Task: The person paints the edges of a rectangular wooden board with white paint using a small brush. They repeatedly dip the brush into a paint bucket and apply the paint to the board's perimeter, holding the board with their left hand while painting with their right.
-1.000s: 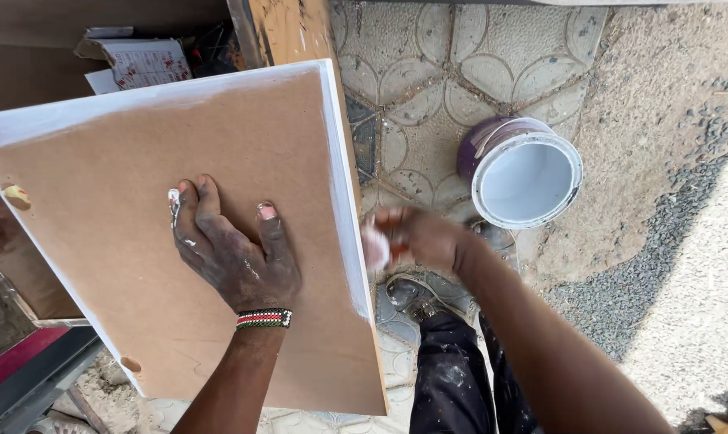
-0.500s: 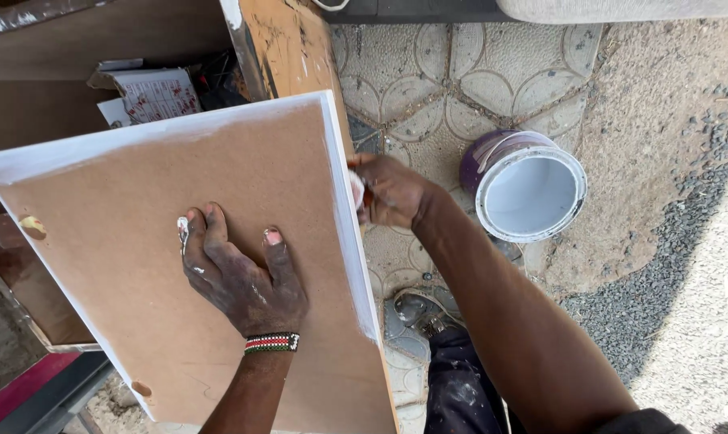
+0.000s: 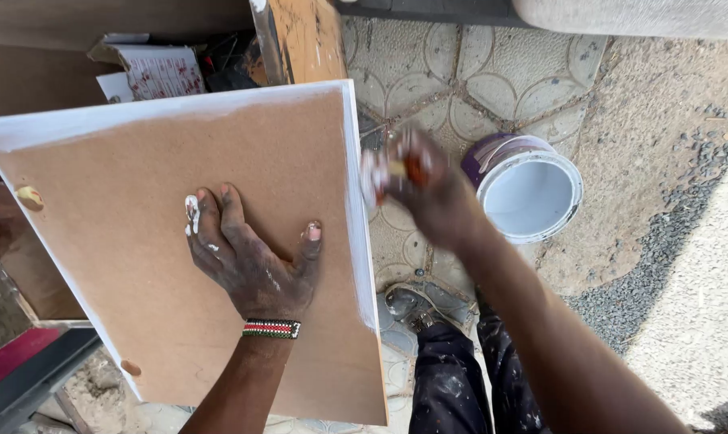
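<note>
At the far left a dark red-and-grey bench (image 3: 26,366) is carrying the low corner of the flat brown fibreboard panel w/ white-painted edges (image 3: 139,169), which is tilting up toward the viewer. The left hand (image 3: 251,261) is lying flat on the panel's bare face, fingers spread, not gripping, w/ white paint on the fingertips and a beaded red, black and green wristband (image 3: 271,329) at the wrist. Behind the panel's top edge a torn cardboard box w/ red-printed paper (image 3: 151,71) is sitting near an orange-stained wooden plank (image 3: 307,40).

Just off the panel's right edge the right hand (image 3: 428,193) is blurring; it's closed round a small brush w/ reddish handle (image 3: 408,169), bristles hard to make out. Further right an open purple-sided tin of white paint (image 3: 529,189) is standing on the patterned paving floor (image 3: 460,88), apart from the hand. Below, a paint-spattered shoe (image 3: 412,305) is showing.

Risks, as a guess: the panel is only pressed, not clamped, so a hard stroke could be sliding it off the bench corner; the wet edge could be smearing on the left fingers; the tin is close to the foot, so a kick could spill it.
</note>
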